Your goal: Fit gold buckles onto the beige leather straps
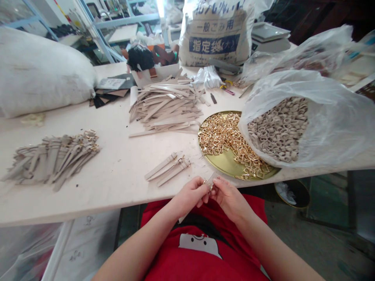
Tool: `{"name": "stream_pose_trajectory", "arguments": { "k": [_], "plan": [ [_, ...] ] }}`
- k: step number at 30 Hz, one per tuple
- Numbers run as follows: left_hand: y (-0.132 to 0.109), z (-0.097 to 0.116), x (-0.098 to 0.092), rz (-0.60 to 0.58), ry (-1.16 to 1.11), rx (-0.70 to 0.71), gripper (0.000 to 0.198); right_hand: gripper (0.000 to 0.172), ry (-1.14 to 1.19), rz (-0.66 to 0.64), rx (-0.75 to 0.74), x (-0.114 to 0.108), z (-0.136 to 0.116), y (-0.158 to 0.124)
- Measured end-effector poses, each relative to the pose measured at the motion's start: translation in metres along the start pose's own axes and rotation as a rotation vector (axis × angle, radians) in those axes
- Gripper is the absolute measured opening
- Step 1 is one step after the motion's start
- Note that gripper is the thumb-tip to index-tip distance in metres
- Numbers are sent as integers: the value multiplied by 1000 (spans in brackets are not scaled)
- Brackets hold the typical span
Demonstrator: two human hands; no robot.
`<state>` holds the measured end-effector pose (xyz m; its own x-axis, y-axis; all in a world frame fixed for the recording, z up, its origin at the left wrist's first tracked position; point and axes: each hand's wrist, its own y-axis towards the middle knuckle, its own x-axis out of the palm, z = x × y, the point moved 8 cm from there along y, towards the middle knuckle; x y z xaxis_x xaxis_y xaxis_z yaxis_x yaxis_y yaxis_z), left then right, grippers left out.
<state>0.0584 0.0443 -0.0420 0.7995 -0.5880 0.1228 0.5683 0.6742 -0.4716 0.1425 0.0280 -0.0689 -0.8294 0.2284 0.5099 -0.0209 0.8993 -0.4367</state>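
Both hands meet just off the table's near edge, over my red shirt. My left hand (191,194) and my right hand (227,195) are closed in a pinch on one beige strap (210,180) with a gold buckle at its end. The strap's other end hangs down between my wrists. A few finished straps (168,168) lie on the table (117,156) just beyond my left hand. A round gold tray (225,162) heaped with gold buckles (222,134) sits beyond my right hand.
A clear plastic bag of beige loops (278,128) lies on the right, partly over the tray. A stack of plain straps (166,105) is at the middle back; buckled straps (55,156) are piled at left. A white sack (38,70) and a printed bag (215,31) stand behind.
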Motion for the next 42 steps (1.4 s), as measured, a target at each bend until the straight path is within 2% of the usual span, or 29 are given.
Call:
{"name": "stream_pose_trajectory", "arguments": {
  "k": [4, 10, 12, 15, 17, 20, 25, 31, 35, 40, 42],
  "plan": [
    [-2, 2, 2, 47, 32, 21, 21, 23, -271, 72, -203, -5, -15, -8],
    [-5, 5, 9, 69, 27, 50, 23, 24, -450, 126, -310, -7, -28, -15],
    [-8, 6, 9, 92, 28, 48, 21, 23, -482, 116, -319, -5, -32, -17],
    [-11, 7, 9, 108, 26, 61, 21, 22, -479, 8, -260, 1, -31, -18],
    [-12, 7, 11, 90, 33, 83, 23, 22, -509, -16, -263, 2, -32, -19],
    [-13, 5, 12, 63, 40, 114, 26, 21, -609, 42, -337, -1, -37, -21],
    [-11, 3, 10, 88, 41, 125, 27, 21, -675, 112, -423, -2, -40, -24],
    [-10, 3, 9, 117, 31, 82, 22, 22, -748, 172, -455, -3, -40, -23],
    [-9, -1, 8, 146, 13, 34, 17, 20, -771, 157, -454, -1, -40, -24],
    [-9, -9, 1, 215, 83, 18, 14, 8, -875, 168, -571, 2, -48, -29],
    [-11, -7, -1, 217, 146, 51, 17, 8, -852, 142, -522, 1, -46, -25]
  ]
}}
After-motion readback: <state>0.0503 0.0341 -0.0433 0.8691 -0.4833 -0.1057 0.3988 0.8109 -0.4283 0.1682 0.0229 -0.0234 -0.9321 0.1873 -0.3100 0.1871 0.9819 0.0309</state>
